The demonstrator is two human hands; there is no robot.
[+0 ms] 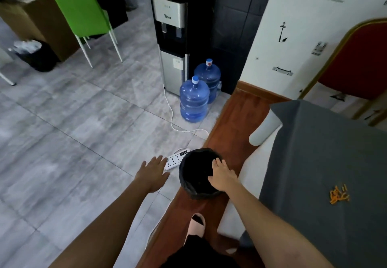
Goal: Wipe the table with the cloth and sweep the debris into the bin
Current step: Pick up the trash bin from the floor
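Note:
A small round bin [193,186] lined with a black bag stands on the wooden floor strip beside the table. My right hand [222,176] lies over the bin's right rim, fingers spread; whether it grips the rim I cannot tell. My left hand [154,172] hovers open left of the bin, above the tiles. The table [326,163] on the right is covered with a grey cloth. A small pile of orange debris [337,194] lies on it. No wiping cloth is visible.
A white power strip [177,160] with its cable lies just behind the bin. Two blue water jugs [194,100] and a water dispenser [171,37] stand farther back. A green chair [81,6], a red chair [360,58] and my slippered foot [196,224] are also in view.

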